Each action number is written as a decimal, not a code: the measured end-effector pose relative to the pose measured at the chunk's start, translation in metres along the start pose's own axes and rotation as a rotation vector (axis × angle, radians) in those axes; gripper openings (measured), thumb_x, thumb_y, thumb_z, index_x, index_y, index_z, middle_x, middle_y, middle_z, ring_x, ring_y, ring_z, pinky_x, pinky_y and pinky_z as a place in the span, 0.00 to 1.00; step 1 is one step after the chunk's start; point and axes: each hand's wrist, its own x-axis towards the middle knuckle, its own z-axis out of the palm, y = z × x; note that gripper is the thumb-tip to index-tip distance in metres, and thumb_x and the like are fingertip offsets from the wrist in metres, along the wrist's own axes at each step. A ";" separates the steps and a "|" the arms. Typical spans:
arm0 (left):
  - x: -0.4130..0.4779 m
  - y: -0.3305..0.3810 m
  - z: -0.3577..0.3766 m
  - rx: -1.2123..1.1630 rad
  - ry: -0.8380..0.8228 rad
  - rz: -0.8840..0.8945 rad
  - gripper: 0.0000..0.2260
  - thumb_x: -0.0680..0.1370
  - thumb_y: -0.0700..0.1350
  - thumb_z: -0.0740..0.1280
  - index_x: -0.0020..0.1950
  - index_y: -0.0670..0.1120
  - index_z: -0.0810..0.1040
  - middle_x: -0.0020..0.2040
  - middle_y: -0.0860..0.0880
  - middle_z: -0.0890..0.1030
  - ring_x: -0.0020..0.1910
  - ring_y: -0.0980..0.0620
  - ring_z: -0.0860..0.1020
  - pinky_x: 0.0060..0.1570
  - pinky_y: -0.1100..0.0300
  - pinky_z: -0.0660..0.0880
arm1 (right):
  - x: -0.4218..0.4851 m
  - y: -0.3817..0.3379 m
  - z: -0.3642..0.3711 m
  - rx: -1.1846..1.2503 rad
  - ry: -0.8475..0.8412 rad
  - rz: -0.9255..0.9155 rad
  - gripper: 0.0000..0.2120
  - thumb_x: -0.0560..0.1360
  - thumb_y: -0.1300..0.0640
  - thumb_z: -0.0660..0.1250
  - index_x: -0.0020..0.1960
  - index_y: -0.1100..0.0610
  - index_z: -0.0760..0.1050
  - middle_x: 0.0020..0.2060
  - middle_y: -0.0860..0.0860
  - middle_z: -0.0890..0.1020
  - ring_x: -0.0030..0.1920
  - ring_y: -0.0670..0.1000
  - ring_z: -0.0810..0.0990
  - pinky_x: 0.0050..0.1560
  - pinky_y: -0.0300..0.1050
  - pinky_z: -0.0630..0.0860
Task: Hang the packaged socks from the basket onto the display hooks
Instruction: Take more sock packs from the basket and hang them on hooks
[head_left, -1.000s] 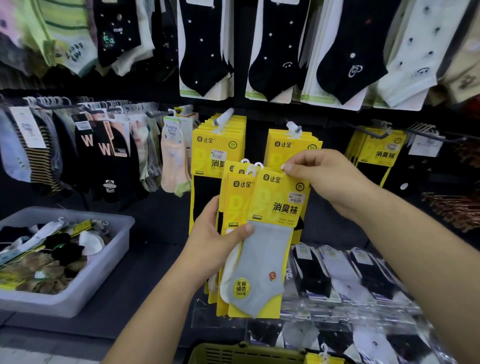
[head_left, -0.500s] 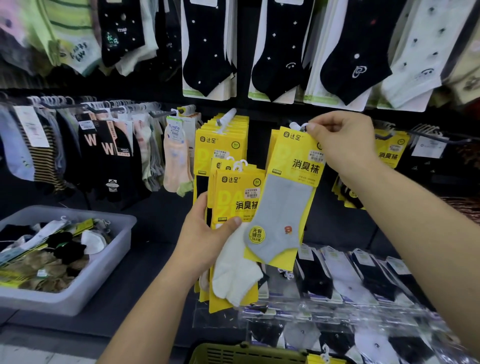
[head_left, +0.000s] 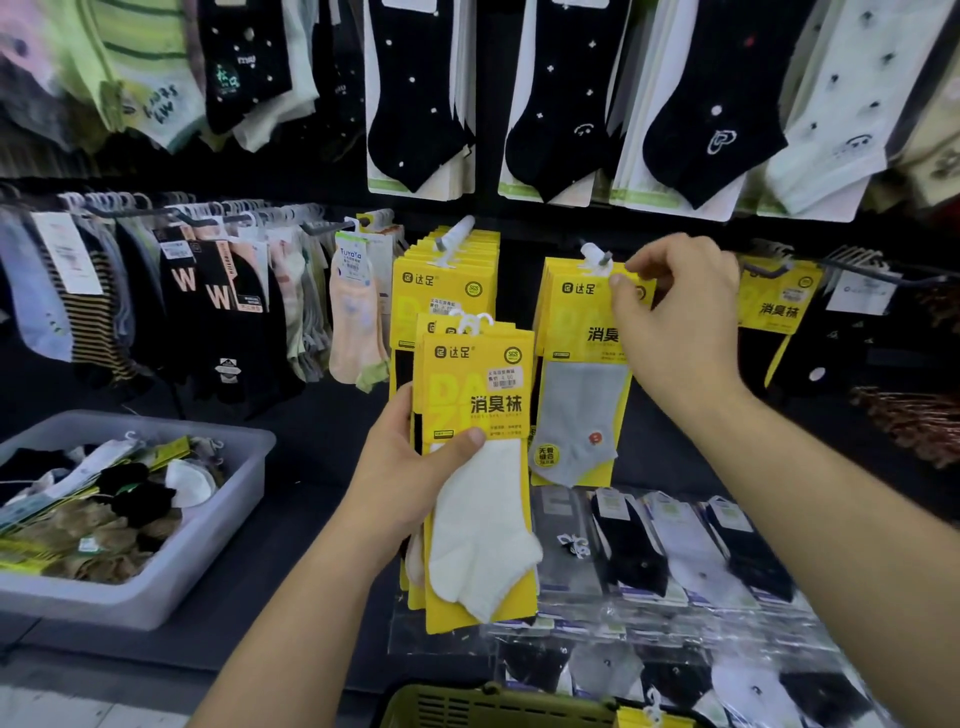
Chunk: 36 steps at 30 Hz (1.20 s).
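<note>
The right hand (head_left: 680, 317) pinches the top edge of the grey-sock pack (head_left: 576, 415) between thumb and forefinger, just beside the white hanger tab on the display hook (head_left: 596, 255). Half a second ago this pack hung tilted, its lower corner overlapping the left hand's load; now it lies flat against the yellow packs already on that hook, apart from that load. The left hand (head_left: 410, 478) has stayed low, fingers wrapped behind a bundle of yellow packs (head_left: 480, 519), thumb pressed on the front one, which shows a white sock.

The right fingers cover the pack's top corner, so I cannot tell if its hanger is fully over the hook. The bundle's count is unclear. The green basket (head_left: 493, 706) is cut off by the bottom edge.
</note>
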 end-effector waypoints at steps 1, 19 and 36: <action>0.000 0.001 0.002 -0.004 -0.012 0.001 0.15 0.78 0.42 0.77 0.61 0.56 0.80 0.56 0.53 0.89 0.56 0.52 0.87 0.56 0.49 0.82 | -0.010 -0.003 0.001 0.059 -0.024 0.019 0.04 0.76 0.52 0.69 0.46 0.51 0.75 0.42 0.46 0.76 0.47 0.48 0.72 0.48 0.43 0.71; -0.003 0.001 0.024 -0.210 -0.029 0.019 0.20 0.74 0.50 0.74 0.65 0.50 0.79 0.60 0.51 0.88 0.60 0.50 0.86 0.54 0.57 0.84 | -0.073 -0.002 0.010 0.712 -0.377 0.647 0.05 0.78 0.55 0.71 0.48 0.57 0.81 0.38 0.49 0.87 0.34 0.42 0.84 0.30 0.32 0.74; -0.002 -0.001 0.019 -0.160 0.019 0.018 0.12 0.82 0.39 0.71 0.63 0.52 0.81 0.57 0.51 0.89 0.56 0.50 0.87 0.50 0.59 0.84 | -0.032 0.003 -0.010 0.762 -0.005 0.659 0.07 0.78 0.56 0.71 0.41 0.55 0.80 0.38 0.51 0.87 0.43 0.52 0.86 0.47 0.51 0.84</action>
